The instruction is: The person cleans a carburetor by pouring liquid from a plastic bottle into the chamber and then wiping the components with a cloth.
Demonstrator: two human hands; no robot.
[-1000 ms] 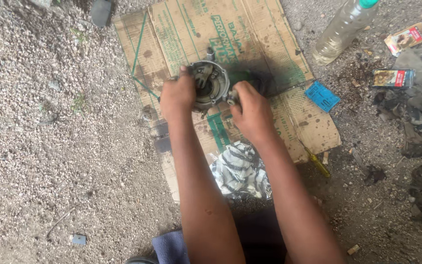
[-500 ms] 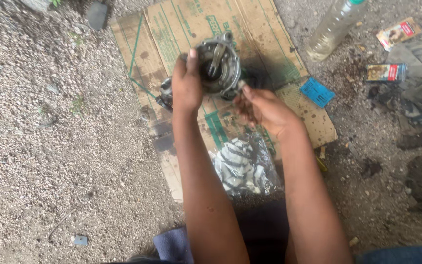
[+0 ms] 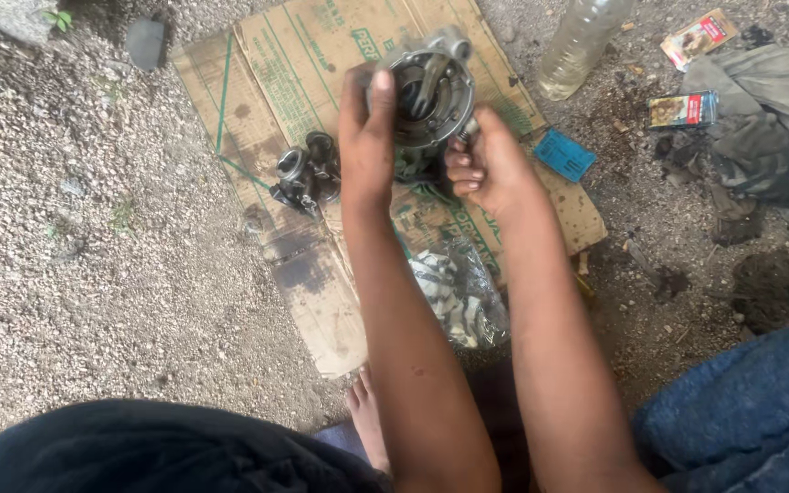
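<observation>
At the bottom of the view, dark cloth (image 3: 139, 452) is seen at 7 o'clock and a blue cloth-covered knee (image 3: 751, 411) at 4 o'clock. A bare foot (image 3: 369, 420) is seen between the two arms, at 6 o'clock.

A little farther out, a clear plastic bag (image 3: 458, 292) with small parts inside is laid on the edge of a flat piece of cardboard (image 3: 267, 73). The cardboard is spread over gray gravel (image 3: 75, 274).

Above the bag, a round metal part (image 3: 431, 96) is held up over the cardboard, near 12 o'clock. Its open side is turned toward the camera, and a shaft is seen inside it. The left hand (image 3: 367, 137) is wrapped around the part's left rim, with the thumb pressed on the front edge. The right hand (image 3: 486, 169) is closed on the part's lower right side, with the fingers curled in.

At 9 o'clock from the hands, a small dark metal part (image 3: 308, 178) is laid on the cardboard. At 3 o'clock from the hands, a small blue packet (image 3: 565, 153) is laid at the cardboard's edge.

Farther away, a clear plastic bottle (image 3: 582, 46) is seen at 1 o'clock. Two small flat packets (image 3: 682, 110) and a gray rag (image 3: 769, 128) are laid on the dirt at 2 o'clock.
</observation>
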